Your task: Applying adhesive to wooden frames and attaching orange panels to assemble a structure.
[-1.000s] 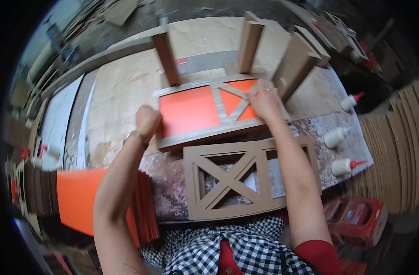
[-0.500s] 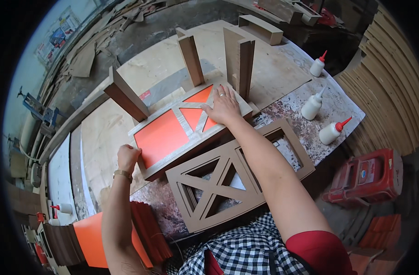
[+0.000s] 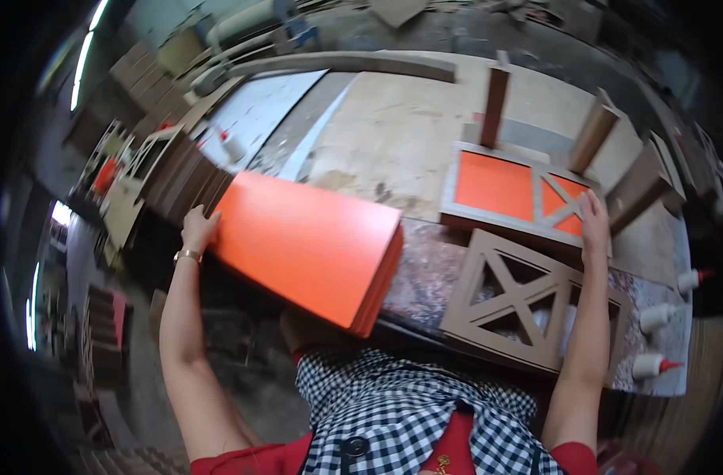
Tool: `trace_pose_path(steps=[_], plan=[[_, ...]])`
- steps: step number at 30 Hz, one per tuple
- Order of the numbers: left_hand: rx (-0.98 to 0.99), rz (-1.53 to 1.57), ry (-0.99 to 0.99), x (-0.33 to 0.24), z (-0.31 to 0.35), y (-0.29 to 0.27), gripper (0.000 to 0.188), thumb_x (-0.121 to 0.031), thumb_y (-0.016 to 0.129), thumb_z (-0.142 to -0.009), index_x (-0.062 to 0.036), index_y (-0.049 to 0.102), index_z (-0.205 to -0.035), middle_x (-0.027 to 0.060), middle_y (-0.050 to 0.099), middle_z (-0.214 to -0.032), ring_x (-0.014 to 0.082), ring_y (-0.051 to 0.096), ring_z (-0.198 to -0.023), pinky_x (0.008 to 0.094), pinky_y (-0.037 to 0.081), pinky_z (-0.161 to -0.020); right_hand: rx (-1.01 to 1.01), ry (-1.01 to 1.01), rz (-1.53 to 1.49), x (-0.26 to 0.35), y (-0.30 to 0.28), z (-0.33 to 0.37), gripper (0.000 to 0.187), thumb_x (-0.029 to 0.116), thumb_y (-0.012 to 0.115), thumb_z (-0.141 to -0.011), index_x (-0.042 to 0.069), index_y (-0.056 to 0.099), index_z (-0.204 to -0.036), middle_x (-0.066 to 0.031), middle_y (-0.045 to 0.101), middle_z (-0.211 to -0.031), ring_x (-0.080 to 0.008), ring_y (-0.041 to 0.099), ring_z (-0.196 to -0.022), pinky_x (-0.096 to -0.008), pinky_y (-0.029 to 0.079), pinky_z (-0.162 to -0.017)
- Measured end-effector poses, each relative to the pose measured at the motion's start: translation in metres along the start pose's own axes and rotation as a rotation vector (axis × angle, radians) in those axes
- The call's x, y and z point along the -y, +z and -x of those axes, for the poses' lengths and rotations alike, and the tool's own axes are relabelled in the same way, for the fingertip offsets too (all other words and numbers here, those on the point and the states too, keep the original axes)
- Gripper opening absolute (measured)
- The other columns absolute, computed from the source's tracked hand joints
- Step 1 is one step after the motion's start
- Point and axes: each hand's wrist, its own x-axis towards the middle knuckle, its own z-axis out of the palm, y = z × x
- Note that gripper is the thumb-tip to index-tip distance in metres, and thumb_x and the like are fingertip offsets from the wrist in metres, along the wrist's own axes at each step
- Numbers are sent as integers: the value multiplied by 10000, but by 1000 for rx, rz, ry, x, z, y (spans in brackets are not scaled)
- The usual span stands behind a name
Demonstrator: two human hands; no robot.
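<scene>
Lying at the right edge of the table (image 3: 393,134), three white glue bottles (image 3: 654,318) with red tips sit in a row, near a brown frame (image 3: 527,305) with a cross in it. The left hand (image 3: 197,229) grips the far end of a stack of orange boards (image 3: 306,245), which sticks out over the table's near edge, just left of the brown frame. The right hand (image 3: 593,218) lies flat and open on a frame with orange panels (image 3: 519,190), well apart from the stack.
</scene>
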Motion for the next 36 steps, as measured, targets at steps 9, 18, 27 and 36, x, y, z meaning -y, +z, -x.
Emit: trace_pose_path(steps=[9,18,27,36], plan=[[92,547,89,34,16,13,456,-294,579,-777,42,580,-1085,154,625,-1017,240,603,-863,284,472,-750,1145,277,-164,162,142,223,597,260,587,-840,-38,355,-1303,-108,602,-914,-143,533,-679,-212,416,-579],[136,654,-90,0,28,-18,295,-197,565,-800,53,645,-935,75,645,-799,117,559,-679,194,439,-598,901,-120,199,182,172,257,629,294,529,-855,-129,292,-1257,-208,591,-771,-295,605,-671,-333,481,-592],[399,1224,67,30,-8,-51,228,-97,549,-810,62,621,-958,73,635,-843,96,569,-686,176,446,-614,792,-122,389,195,160,230,531,285,589,-825,-33,389,-1200,-173,600,-773,-298,573,-581,-363,482,-549],[583,1335,250,-184,77,-85,364,-65,524,-839,35,481,-1187,113,582,-1003,129,557,-830,207,455,-748,86,176,-33,97,76,109,404,146,510,-822,-46,460,-1174,-200,591,-1052,-280,580,-902,-336,461,-756]])
